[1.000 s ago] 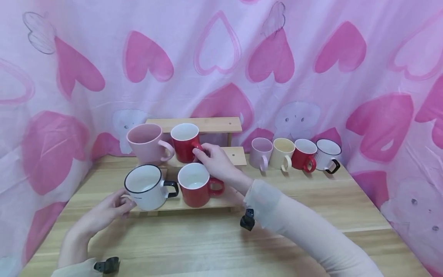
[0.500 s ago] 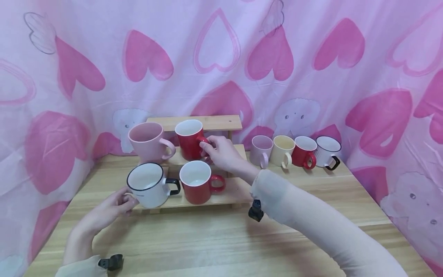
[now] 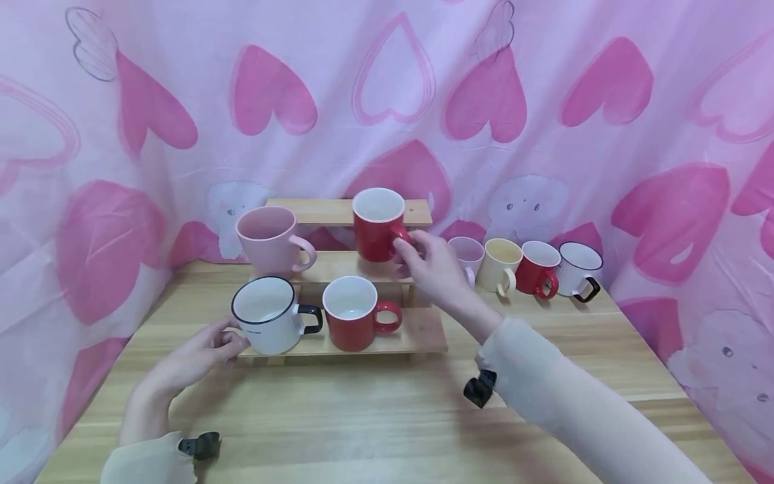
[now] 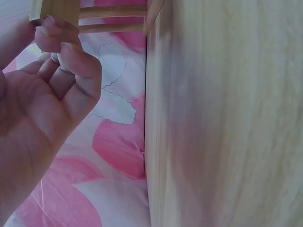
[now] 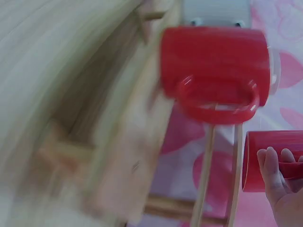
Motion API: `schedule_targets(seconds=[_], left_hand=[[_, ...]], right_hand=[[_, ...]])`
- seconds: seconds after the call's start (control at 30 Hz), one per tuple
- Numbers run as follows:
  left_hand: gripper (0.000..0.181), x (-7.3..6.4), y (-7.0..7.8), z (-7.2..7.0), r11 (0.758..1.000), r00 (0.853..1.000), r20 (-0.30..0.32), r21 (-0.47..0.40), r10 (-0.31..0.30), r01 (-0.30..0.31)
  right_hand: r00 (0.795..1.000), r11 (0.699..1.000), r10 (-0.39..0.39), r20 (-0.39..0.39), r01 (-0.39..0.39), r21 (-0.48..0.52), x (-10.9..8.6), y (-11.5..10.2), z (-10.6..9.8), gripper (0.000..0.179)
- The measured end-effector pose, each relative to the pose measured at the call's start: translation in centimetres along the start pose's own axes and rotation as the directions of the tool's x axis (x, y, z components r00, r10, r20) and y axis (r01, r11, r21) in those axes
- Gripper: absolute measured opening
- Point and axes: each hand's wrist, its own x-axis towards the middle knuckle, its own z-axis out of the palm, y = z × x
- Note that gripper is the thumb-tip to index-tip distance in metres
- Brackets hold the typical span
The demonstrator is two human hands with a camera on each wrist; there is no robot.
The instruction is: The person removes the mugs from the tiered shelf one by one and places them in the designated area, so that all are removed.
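In the head view, my right hand (image 3: 435,265) grips the handle of a red mug (image 3: 373,232) with a white inside, held upright in front of the wooden shelf rack's upper tiers. The right wrist view shows fingers round this held mug (image 5: 253,161). My left hand (image 3: 202,356) is at the rack's (image 3: 417,323) lower left end; in the left wrist view its curled fingers (image 4: 83,61) and thumb hold the board's end (image 4: 61,12). On the lowest tier stand a white black-rimmed mug (image 3: 266,323) and a second red mug (image 3: 351,326). A pink mug (image 3: 266,245) stands on the tier behind.
To the right of the rack, a row of smaller mugs lines the table (image 3: 338,423): lilac (image 3: 465,252), cream (image 3: 497,262), red (image 3: 535,269) and white with a black handle (image 3: 577,269). A pink heart-print curtain (image 3: 326,81) hangs behind.
My right hand has carried the red mug rightward and up, away from the pink mug. The left hand keeps its place at the rack's end, and the view has shifted slightly.
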Motion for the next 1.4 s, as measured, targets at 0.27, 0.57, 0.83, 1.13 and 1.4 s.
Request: schedule_targets(seconds=[0.27, 0.57, 0.83, 1.13, 1.4], left_hand=[[0.023, -0.8, -0.3, -0.8, 1.0, 1.0, -0.006, -0.001, -0.006, 0.006], [0.028, -0.5, -0.8, -0.5, 0.999, 0.999, 0.0, 0.01, -0.039, 0.039], [0.029, 0.0, -0.5, -0.3, 0.999, 1.0, -0.004, 0.026, -0.024, 0.024], [0.029, -0.3, -0.3, -0.6, 0.998, 0.999, -0.014, 0.043, -0.038, 0.038], [0.027, 0.2, -0.7, -0.2, 1.0, 1.0, -0.008, 0.02, 0.013, -0.012]], right_hand=[[0.994, 0.997, -0.022, -0.109, 0.03, 0.067, -3.5, 3.1, -0.1, 0.022], [0.959, 0.976, 0.059, -0.277, 0.002, 0.216, -7.5, 4.8, -0.2, 0.019], [0.913, 0.971, 0.135, -0.386, -0.045, 0.235, -9.5, 5.7, -2.5, 0.021], [0.894, 0.952, 0.256, -0.369, -0.165, 0.26, -10.3, 8.3, -4.1, 0.029], [0.892, 0.933, 0.313, -0.325, -0.226, 0.28, -11.0, 11.0, -5.4, 0.034]])
